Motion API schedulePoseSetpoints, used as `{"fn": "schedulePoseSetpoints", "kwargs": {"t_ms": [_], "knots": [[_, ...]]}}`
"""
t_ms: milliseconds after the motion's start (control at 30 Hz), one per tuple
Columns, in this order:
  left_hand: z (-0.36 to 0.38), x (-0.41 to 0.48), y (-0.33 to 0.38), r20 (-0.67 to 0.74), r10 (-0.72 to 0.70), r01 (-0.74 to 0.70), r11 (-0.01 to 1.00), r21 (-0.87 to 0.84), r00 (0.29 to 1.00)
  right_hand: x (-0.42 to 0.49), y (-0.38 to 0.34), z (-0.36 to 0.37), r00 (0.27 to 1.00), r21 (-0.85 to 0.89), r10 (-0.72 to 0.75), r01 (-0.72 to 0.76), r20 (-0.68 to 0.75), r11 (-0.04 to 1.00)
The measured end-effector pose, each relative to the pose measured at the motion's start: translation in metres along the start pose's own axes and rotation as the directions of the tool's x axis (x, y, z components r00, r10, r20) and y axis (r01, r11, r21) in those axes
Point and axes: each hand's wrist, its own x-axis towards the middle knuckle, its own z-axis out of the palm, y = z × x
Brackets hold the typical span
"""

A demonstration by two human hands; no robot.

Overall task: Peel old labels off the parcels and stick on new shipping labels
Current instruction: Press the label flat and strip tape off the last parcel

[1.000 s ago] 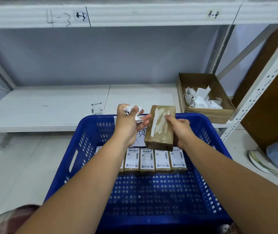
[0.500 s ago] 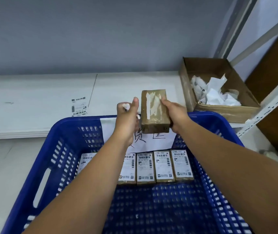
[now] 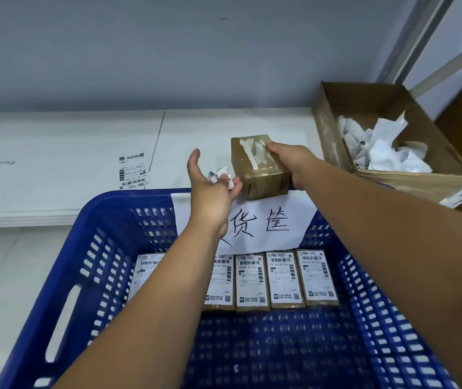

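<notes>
1. The right hand (image 3: 294, 164) grips the parcel (image 3: 257, 175) by its right edge with the fingers curled round it. The top face is turned up, probably so that it lies open for a fresh label.
2. The parcel sits at frame centre, just beyond the far rim of the blue crate (image 3: 106, 248) and over the white shelf (image 3: 55, 164). Whether it rests on the shelf or is held above it cannot be told.
3. The parcel is a brown, tape-wrapped block. Its top carries torn white paper residue (image 3: 255, 153), so the old label appears to be mostly, not cleanly, removed.
4. The left hand (image 3: 210, 192) is just left of the parcel, thumb raised. Its fingers are loosely cupped round the crumpled label scraps (image 3: 218, 175).
5. The cardboard box (image 3: 409, 186) at upper right holds similar white waste paper (image 3: 384, 147). It is judged to be the bin for the scraps.
6. A printed label sheet (image 3: 133, 172) lies flat on the shelf at centre left, within reach. It is probably the next label to be stuck on.
7. Five labelled parcels (image 3: 283, 276) stand side by side in the crate below a handwritten paper sign (image 3: 266, 223). They are judged to be finished pieces.
</notes>
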Motion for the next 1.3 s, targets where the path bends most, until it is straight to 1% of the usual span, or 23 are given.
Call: {"fn": "schedulePoseSetpoints", "kwargs": {"t_ms": [67,133,233,300,433,500,567,600,633,667,733,833,967,1067,1133,1167,1233,1300], "knots": [[-0.001,0.003,-0.003,-0.020,-0.061,0.062,0.997,0.051,0.998,-0.005,-0.002,-0.001,0.998,-0.051,0.017,-0.013,0.066,0.999],[-0.001,0.006,-0.008,-0.025,-0.097,0.100,0.986,0.130,0.995,-0.010,-0.003,-0.002,0.995,-0.090,0.020,-0.011,0.097,0.996],[-0.003,0.010,-0.018,0.056,-0.077,0.062,0.972,0.228,0.995,-0.012,0.000,-0.003,0.997,-0.106,-0.026,0.034,0.079,0.994],[-0.001,0.013,-0.022,0.066,-0.052,0.034,0.966,0.258,0.996,-0.011,0.005,-0.003,0.997,-0.119,-0.065,0.069,0.044,0.990],[0.007,0.015,-0.022,-0.015,-0.007,0.010,0.974,0.225,1.000,-0.007,0.015,-0.002,0.987,-0.159,-0.160,0.162,0.028,0.974],[0.008,0.018,-0.022,-0.072,0.000,0.011,0.988,0.156,0.997,-0.004,0.017,0.001,0.981,-0.165,-0.190,0.181,-0.040,0.970],[0.006,0.016,-0.021,-0.107,-0.036,0.042,0.998,0.053,0.994,-0.002,0.015,0.005,0.980,-0.085,-0.170,0.162,-0.100,0.983],[0.004,0.015,-0.021,-0.104,-0.069,0.068,0.998,-0.009,0.992,0.000,0.013,0.008,0.979,-0.031,-0.160,0.157,-0.126,0.987],[0.003,0.013,-0.020,-0.090,-0.098,0.092,0.993,-0.067,0.991,0.001,0.012,0.010,0.974,-0.009,-0.172,0.172,-0.144,0.985],[0.003,0.012,-0.019,-0.080,-0.115,0.107,0.989,-0.100,0.990,0.004,0.012,0.012,0.967,-0.025,-0.203,0.201,-0.156,0.979],[0.003,0.012,-0.020,-0.100,-0.117,0.110,0.991,-0.078,0.988,0.009,0.012,0.017,0.951,-0.067,-0.258,0.250,-0.170,0.966],[0.001,0.014,-0.024,-0.126,-0.090,0.090,0.996,-0.001,0.988,0.015,0.013,0.026,0.945,-0.079,-0.277,0.267,-0.173,0.961],[-0.003,0.013,-0.034,-0.080,-0.033,0.043,0.991,0.123,0.996,0.024,0.018,0.034,0.926,-0.096,-0.322,0.309,-0.196,0.946],[-0.006,0.014,-0.040,-0.051,0.011,0.002,0.969,0.245,0.999,0.031,0.025,0.037,0.911,-0.197,-0.361,0.324,-0.198,0.925],[-0.005,0.014,-0.042,-0.014,0.038,-0.032,0.956,0.291,0.999,0.033,0.027,0.038,0.914,-0.335,-0.378,0.314,-0.145,0.888],[-0.003,0.014,-0.042,-0.009,0.047,-0.042,0.952,0.302,0.999,0.033,0.026,0.038,0.920,-0.443,-0.380,0.303,-0.096,0.844],[0.000,0.015,-0.041,-0.021,0.047,-0.039,0.957,0.286,0.999,0.032,0.025,0.038,0.925,-0.632,-0.381,0.292,-0.006,0.718],[0.000,0.016,-0.041,-0.035,0.042,-0.032,0.967,0.253,0.998,0.029,0.024,0.038,0.923,-0.726,-0.383,0.286,0.034,0.626]]}}
